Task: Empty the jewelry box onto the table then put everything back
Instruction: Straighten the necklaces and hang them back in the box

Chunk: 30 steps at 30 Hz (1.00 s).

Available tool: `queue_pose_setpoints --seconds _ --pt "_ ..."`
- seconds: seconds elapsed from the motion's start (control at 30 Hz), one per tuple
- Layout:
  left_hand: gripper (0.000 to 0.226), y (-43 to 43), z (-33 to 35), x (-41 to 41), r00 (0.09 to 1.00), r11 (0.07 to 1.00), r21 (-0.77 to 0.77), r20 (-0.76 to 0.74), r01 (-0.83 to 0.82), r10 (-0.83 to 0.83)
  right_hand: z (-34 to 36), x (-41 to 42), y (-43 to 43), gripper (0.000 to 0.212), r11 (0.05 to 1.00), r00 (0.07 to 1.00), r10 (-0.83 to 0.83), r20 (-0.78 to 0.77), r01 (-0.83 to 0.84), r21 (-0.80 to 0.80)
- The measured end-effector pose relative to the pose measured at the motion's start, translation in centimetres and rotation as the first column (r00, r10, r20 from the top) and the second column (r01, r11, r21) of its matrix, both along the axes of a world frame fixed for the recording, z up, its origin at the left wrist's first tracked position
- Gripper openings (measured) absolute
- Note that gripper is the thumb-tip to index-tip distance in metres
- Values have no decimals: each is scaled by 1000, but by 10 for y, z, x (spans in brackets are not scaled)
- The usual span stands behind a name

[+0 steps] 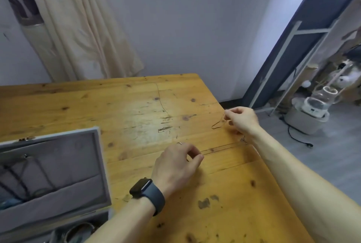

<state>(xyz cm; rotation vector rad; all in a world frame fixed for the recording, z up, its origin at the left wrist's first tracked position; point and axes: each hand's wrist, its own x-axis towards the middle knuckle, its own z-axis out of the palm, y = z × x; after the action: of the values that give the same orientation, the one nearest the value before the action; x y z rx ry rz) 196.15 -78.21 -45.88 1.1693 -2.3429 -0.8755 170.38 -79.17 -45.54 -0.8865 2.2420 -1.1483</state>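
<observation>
A grey jewelry box [58,209] stands open at the table's left front, its raised lid [50,164] showing dark necklaces hanging inside; bangles lie in its lower tray [78,231]. My right hand [242,119] pinches a thin chain necklace [217,124] near the table's right edge, the chain drooping onto the wood. My left hand [177,164], with a dark watch on the wrist, hovers over the table's middle with thumb and fingers pinched together, seemingly on the fine chain's other part; a small ring [179,143] shows just beyond its knuckles.
The wooden table [136,110] is worn and scratched, its right edge running diagonally past my right arm. A cream curtain [78,28] hangs behind. On the floor to the right stand a metal rack [304,63] and a white appliance [312,106] with a black cable.
</observation>
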Motion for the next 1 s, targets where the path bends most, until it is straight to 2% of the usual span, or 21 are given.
queue_pose_setpoints --seconds 0.17,0.43,0.57,0.63,0.73,0.83,1.0 --pt "22 -1 1 -3 1000 1000 -3 -15 28 -28 -18 -19 -4 13 993 984 -25 -174 45 113" --pt "21 -1 3 -6 998 1000 10 -57 27 -26 -25 -30 -10 16 976 959 -70 -274 122 178" --pt "20 -1 3 -5 997 1000 9 -70 24 -24 -26 -29 -6 25 968 952 -41 -304 113 223" --pt "21 -1 3 -3 998 1000 3 -65 23 -23 -25 -22 0 26 985 915 -19 -404 88 152" --pt "20 -2 4 1 998 1000 8 -66 21 -20 -24 -1 14 24 992 803 123 -583 -115 52" --pt "19 -2 6 7 998 1000 13 -59 15 -14 -25 19 24 31 943 655 328 -681 -271 194" --pt "19 -1 12 11 999 1000 13 -54 4 -3 -23 36 25 38 927 627 374 -683 -256 273"
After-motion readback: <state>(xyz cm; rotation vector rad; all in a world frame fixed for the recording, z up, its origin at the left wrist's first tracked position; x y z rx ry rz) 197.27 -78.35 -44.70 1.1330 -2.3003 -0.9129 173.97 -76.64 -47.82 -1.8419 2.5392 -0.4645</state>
